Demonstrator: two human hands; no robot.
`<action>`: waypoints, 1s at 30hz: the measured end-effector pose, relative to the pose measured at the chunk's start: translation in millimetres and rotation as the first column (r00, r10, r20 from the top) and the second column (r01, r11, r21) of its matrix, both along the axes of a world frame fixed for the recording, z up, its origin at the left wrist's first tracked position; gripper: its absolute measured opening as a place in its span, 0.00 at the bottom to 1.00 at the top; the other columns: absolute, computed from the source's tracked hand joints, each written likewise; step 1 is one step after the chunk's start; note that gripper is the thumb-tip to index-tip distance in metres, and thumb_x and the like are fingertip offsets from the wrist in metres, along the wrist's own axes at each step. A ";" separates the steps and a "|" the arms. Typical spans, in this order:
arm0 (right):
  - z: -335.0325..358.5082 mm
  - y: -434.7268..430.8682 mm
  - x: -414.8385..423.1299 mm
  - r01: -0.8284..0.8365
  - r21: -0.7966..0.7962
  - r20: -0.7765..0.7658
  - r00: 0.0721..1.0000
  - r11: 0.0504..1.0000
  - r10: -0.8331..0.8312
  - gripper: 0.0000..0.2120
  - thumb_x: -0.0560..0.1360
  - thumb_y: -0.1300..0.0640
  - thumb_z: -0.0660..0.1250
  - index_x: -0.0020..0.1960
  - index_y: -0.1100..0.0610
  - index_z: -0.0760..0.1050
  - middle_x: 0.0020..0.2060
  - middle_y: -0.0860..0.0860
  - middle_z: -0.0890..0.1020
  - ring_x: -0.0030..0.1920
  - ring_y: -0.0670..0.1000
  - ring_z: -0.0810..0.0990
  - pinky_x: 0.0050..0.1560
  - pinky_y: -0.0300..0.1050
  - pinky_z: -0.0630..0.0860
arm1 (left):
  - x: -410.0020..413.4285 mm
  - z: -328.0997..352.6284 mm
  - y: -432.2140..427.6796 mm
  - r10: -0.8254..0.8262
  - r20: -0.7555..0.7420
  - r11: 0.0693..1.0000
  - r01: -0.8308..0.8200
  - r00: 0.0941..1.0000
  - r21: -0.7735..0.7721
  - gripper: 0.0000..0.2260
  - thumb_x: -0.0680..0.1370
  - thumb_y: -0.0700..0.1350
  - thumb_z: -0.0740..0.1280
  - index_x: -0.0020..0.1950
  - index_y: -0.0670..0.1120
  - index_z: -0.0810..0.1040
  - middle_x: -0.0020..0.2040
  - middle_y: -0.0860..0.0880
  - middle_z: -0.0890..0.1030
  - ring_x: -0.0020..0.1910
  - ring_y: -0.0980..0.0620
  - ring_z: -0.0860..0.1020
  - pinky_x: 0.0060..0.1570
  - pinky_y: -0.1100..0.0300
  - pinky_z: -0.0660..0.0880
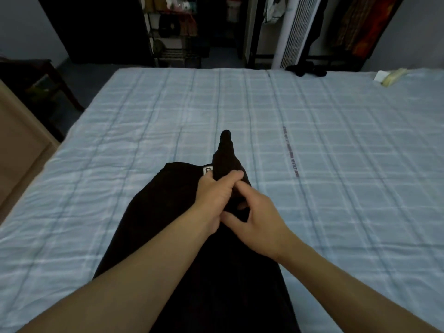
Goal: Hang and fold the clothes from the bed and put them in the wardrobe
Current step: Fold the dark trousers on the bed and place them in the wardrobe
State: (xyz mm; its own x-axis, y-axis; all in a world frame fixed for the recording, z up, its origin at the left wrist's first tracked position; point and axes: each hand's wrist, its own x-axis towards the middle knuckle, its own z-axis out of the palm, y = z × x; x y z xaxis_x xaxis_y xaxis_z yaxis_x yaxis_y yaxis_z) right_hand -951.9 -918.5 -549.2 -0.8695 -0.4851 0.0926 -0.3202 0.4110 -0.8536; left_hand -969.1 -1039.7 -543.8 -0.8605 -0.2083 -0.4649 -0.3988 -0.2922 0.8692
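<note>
gripping bunched end of black garment (156, 224) in left hand (215, 195) and right hand (260, 222), over checked bed (336, 188).

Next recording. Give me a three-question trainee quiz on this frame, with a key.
1. True or false: the black garment lies on the checked bed cover.
2. Of the left hand and right hand, which grips the garment's bunched part? A) left only B) right only C) both
3. Fill in: the small pale object lies near the bed's far ____ corner.
Key: 1 true; 2 C; 3 right.
</note>
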 end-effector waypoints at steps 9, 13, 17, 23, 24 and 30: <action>-12.7 -126.5 27.0 -0.206 0.079 -0.063 0.975 0.975 0.211 0.27 0.78 0.68 0.57 0.76 0.56 0.63 0.75 0.51 0.66 0.76 0.46 0.59 0.77 0.45 0.55 | 22.1 -26.9 -174.0 0.030 0.244 0.917 0.070 0.969 -0.392 0.10 0.76 0.34 0.65 0.56 0.39 0.79 0.52 0.36 0.81 0.47 0.41 0.82 0.49 0.50 0.80; -57.1 -126.3 41.8 -0.066 0.553 -0.199 0.958 0.831 0.208 0.29 0.82 0.47 0.57 0.79 0.51 0.54 0.79 0.53 0.54 0.79 0.53 0.46 0.78 0.55 0.44 | 53.4 -61.7 -180.2 0.047 0.183 0.529 0.131 0.982 -0.838 0.28 0.75 0.42 0.71 0.73 0.42 0.66 0.64 0.40 0.75 0.61 0.42 0.75 0.57 0.53 0.73; -92.8 -122.4 48.6 -0.045 0.674 -0.155 0.967 0.737 0.200 0.39 0.74 0.30 0.42 0.80 0.47 0.39 0.79 0.54 0.39 0.78 0.55 0.36 0.76 0.56 0.34 | 90.3 -75.0 -154.0 -0.180 0.050 0.103 0.069 0.982 -0.992 0.27 0.78 0.46 0.67 0.76 0.45 0.64 0.74 0.43 0.67 0.72 0.43 0.66 0.66 0.47 0.68; -130.1 -134.4 57.3 0.036 0.671 -0.240 0.956 0.740 0.171 0.42 0.75 0.29 0.45 0.80 0.50 0.39 0.79 0.56 0.40 0.79 0.56 0.37 0.75 0.58 0.34 | 110.1 -137.4 -166.5 -0.328 0.275 -0.222 0.209 0.904 -0.952 0.27 0.83 0.55 0.45 0.80 0.48 0.56 0.81 0.49 0.56 0.80 0.47 0.53 0.76 0.41 0.54; -135.4 -135.1 57.2 0.046 0.673 -0.252 0.953 0.738 0.170 0.42 0.75 0.29 0.46 0.80 0.49 0.39 0.79 0.56 0.41 0.79 0.56 0.37 0.76 0.59 0.35 | 110.8 -145.9 -169.7 -0.329 0.296 -0.213 0.236 0.897 -0.948 0.27 0.83 0.56 0.43 0.81 0.49 0.52 0.81 0.50 0.52 0.80 0.48 0.49 0.77 0.41 0.51; -137.7 -139.6 42.3 -0.040 0.771 -0.129 0.967 0.635 0.217 0.41 0.76 0.29 0.47 0.79 0.48 0.34 0.78 0.54 0.36 0.77 0.55 0.32 0.76 0.58 0.33 | 93.2 -139.2 -171.7 -0.308 0.515 -0.179 0.483 0.800 -0.857 0.28 0.83 0.58 0.39 0.80 0.52 0.35 0.80 0.54 0.35 0.78 0.50 0.33 0.75 0.39 0.35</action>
State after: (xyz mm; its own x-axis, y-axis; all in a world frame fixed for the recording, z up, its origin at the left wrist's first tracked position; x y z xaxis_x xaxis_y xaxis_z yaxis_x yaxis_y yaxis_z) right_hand -909.5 -1058.2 -686.9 -0.7989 -0.5659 -0.2039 -0.5393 0.8240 -0.1738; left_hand -875.9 -1211.4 -683.0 -0.9546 -0.1319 -0.2671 -0.1504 0.9874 0.0500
